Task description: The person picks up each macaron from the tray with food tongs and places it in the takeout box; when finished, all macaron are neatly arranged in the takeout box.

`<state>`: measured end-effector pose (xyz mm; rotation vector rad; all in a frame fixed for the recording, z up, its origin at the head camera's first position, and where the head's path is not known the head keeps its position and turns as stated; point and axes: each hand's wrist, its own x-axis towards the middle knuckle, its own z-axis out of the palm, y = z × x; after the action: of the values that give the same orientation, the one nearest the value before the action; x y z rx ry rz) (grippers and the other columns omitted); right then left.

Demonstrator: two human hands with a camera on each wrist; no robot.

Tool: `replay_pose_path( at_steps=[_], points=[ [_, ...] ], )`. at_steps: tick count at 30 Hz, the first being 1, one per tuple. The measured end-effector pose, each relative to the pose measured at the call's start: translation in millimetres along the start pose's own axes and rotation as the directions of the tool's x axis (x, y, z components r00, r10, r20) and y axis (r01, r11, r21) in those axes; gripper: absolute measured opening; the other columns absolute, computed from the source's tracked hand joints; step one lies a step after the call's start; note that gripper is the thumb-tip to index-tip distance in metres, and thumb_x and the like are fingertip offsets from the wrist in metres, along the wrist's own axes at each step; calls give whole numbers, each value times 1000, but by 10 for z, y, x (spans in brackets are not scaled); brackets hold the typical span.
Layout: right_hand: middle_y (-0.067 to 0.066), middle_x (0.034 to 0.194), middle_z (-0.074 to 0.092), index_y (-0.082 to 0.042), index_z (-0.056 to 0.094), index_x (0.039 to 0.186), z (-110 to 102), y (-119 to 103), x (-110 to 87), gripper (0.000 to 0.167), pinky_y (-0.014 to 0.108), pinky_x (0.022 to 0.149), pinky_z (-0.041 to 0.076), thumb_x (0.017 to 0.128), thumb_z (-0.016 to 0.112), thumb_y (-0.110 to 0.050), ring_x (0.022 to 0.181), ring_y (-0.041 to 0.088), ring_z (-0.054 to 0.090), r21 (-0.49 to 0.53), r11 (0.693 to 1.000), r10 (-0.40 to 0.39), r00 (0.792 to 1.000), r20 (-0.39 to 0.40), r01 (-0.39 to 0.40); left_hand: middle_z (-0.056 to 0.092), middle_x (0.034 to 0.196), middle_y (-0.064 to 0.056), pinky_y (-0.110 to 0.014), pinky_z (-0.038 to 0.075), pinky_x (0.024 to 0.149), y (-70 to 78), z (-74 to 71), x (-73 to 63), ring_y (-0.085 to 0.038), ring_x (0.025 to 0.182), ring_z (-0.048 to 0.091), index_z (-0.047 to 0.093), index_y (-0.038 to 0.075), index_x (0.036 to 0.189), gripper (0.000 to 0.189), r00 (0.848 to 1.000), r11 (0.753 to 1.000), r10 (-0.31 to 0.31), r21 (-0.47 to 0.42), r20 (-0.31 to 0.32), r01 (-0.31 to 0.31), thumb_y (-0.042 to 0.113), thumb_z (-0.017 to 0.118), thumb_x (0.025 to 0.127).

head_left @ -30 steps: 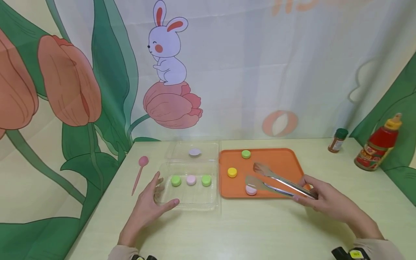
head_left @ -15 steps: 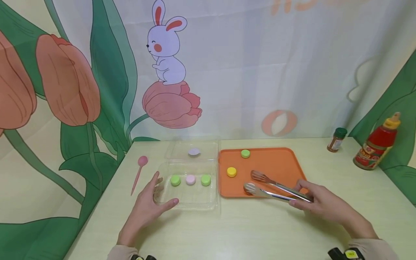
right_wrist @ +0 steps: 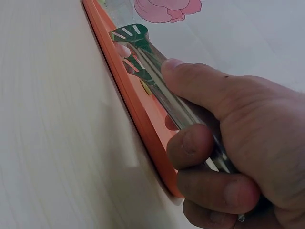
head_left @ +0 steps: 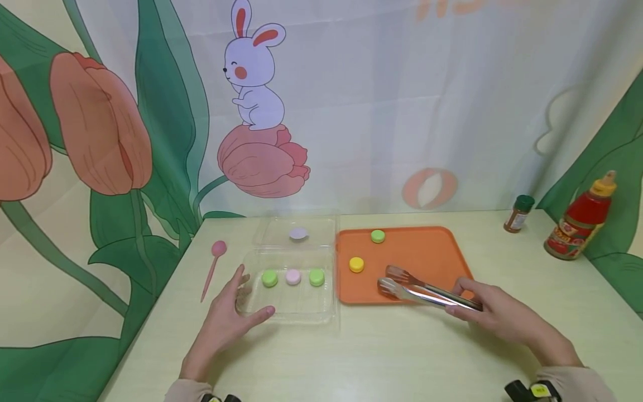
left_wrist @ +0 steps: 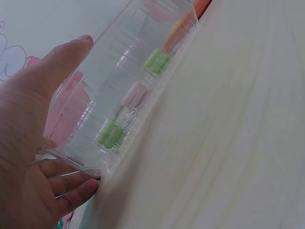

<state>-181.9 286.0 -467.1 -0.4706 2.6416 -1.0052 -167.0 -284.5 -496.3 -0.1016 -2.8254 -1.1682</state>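
Observation:
My right hand [head_left: 502, 310] grips metal tongs [head_left: 422, 293], their slotted ends over the front of an orange tray [head_left: 427, 245]. Between those ends sits a pink macaron [right_wrist: 123, 49], hidden by the tongs in the head view. A yellow macaron [head_left: 356, 264] and a green macaron [head_left: 378, 236] lie elsewhere on the tray. My left hand [head_left: 228, 312] is spread at the near left corner of a clear plastic box [head_left: 301, 315], thumb along its front, fingers by its left side. The box bottom holds a row of two green macarons [head_left: 269, 278] and a pink one [head_left: 293, 277].
The box's clear lid [head_left: 273, 231] lies folded back, with a pale oval on it. A pink spoon [head_left: 213, 268] lies to the left. At the back right stand a spice jar [head_left: 519, 215] and a red sauce bottle [head_left: 580, 220]. A printed curtain hangs behind the table.
The tongs have moved slightly left and down, and their two ends have drawn closer together around the pink macaron, covering it in the head view. My left hand stays put.

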Motion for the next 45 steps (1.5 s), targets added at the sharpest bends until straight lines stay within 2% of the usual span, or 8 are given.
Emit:
replay_pose_path(
  at_steps=[4, 10, 17, 25, 39, 45],
  points=[
    [-1, 82, 61, -20, 61, 118, 11, 2, -2, 33, 27, 58, 40, 106, 76, -46, 70, 16, 54, -6, 1000, -1, 1000, 4, 1, 44, 174, -19, -68, 32, 130, -8, 6, -1, -44, 161, 43, 15, 12, 180, 130, 1000, 1000, 7, 2, -3, -7, 60, 92, 87],
    [-3, 76, 59, -20, 60, 116, 9, 6, -14, 33, 26, 54, 38, 106, 77, -47, 63, 13, 51, -29, 999, -27, 999, -18, 26, 45, 174, -20, -69, 33, 130, -8, 5, -4, -44, 160, 43, 15, 12, 180, 130, 1000, 1000, 12, -2, -4, -12, 60, 92, 87],
    [-3, 81, 61, -21, 60, 115, 9, -29, -8, 34, 26, 57, 40, 105, 77, -49, 68, 14, 53, -64, 998, -26, 999, -37, 23, 43, 175, -20, -68, 30, 131, 1, -6, -3, -45, 163, 38, 13, 14, 180, 131, 1000, 1000, -7, -1, 9, 7, 62, 91, 88],
    [-3, 81, 60, -21, 58, 116, 30, -33, 3, 33, 26, 57, 39, 106, 76, -46, 68, 14, 53, -54, 998, -17, 1000, -26, 16, 43, 175, -21, -67, 31, 131, 2, -3, -7, -45, 162, 40, 13, 13, 180, 130, 1000, 1000, 1, -7, 4, -1, 61, 91, 88],
    [-6, 75, 53, -20, 58, 114, -41, -46, 20, 23, 24, 54, 37, 111, 72, -38, 62, 9, 48, -30, 995, -98, 993, -71, 97, 44, 174, -22, -67, 32, 131, 9, -1, 7, -46, 161, 42, 15, 11, 179, 130, 1000, 1000, 16, -17, -4, -16, 59, 92, 88],
    [-6, 76, 50, -19, 57, 114, -58, -111, 70, 21, 24, 51, 37, 111, 72, -34, 59, 6, 45, -12, 990, -142, 986, -83, 141, 44, 174, -20, -68, 34, 130, -5, 2, -1, -43, 157, 49, 15, 10, 179, 130, 1000, 1000, 15, -26, -3, -15, 58, 93, 87]
  ],
)
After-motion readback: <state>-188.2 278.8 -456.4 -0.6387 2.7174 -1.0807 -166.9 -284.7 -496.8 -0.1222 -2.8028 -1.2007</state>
